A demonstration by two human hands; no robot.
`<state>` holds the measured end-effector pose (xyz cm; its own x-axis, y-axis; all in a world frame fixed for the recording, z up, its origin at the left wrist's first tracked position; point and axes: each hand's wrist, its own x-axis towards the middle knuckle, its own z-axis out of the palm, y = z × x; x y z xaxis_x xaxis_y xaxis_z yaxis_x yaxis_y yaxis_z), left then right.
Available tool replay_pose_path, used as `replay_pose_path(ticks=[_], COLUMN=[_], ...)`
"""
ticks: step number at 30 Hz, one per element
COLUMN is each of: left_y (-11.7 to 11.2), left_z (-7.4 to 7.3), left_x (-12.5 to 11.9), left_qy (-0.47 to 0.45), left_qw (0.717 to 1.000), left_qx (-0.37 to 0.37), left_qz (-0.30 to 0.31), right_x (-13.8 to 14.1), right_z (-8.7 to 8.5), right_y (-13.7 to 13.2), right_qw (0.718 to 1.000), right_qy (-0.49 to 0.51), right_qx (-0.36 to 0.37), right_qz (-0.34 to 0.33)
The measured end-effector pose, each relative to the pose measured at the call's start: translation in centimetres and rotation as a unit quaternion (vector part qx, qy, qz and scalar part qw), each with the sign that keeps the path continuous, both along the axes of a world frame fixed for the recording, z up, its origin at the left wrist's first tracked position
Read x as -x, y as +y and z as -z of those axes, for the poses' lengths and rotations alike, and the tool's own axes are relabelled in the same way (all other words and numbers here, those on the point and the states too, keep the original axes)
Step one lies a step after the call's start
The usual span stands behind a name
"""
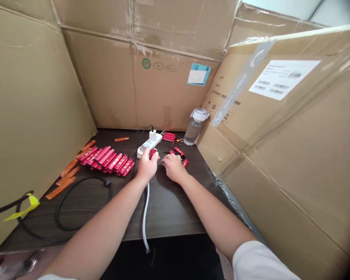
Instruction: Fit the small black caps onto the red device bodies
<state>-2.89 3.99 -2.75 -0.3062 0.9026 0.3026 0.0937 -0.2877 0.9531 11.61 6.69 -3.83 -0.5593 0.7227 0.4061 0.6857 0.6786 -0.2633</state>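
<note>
Left hand (147,165) curls shut around a red stick (153,153) beside the power strip (148,145); right hand (173,168) rests, fingers loosely spread, against small red pieces (178,153). More red sticks (105,160) lie packed side by side, within easy reach.

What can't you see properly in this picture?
Head view:
- Red piece in the left hand: fingers hide much of it.
- Small red-and-black pieces by the right hand: the hand covers some; too small to name.
- Carton's white label: print too small to read.
- Black cord with yellow tag: cut off by the left edge.
</note>
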Motion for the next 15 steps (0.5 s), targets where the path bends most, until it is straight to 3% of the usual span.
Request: replay_pose_path(ticks=[3,6,11,15], left_y=[-0.4,-1.0,-1.5,-1.1], left_z=[-0.4,-0.6,-0.6,-0.4], left_x=[-0.2,-0.6,-1.1,-1.1], left_qy=[0.034,0.072,0.103,0.045], left_qw=[0.999,0.996,0.992,0.996], left_qx=[0.001,-0.021,-0.036,0.012], left_qz=[0.028,0.047,0.063,0.08], right_x=[-0.6,-1.3,-1.7,-2.5], right_z=[0.0,-0.5,-1.6,-2.3], right_y=[0.0,-0.4,-1.0,-0.3], right_qw=[0.97,0.888,0.789,0.66], right_qy=[0.235,0.423,0.549,0.661], right_qx=[0.064,0.176,0.275,0.354], right_qz=[0.026,0.047,0.032,0.031])
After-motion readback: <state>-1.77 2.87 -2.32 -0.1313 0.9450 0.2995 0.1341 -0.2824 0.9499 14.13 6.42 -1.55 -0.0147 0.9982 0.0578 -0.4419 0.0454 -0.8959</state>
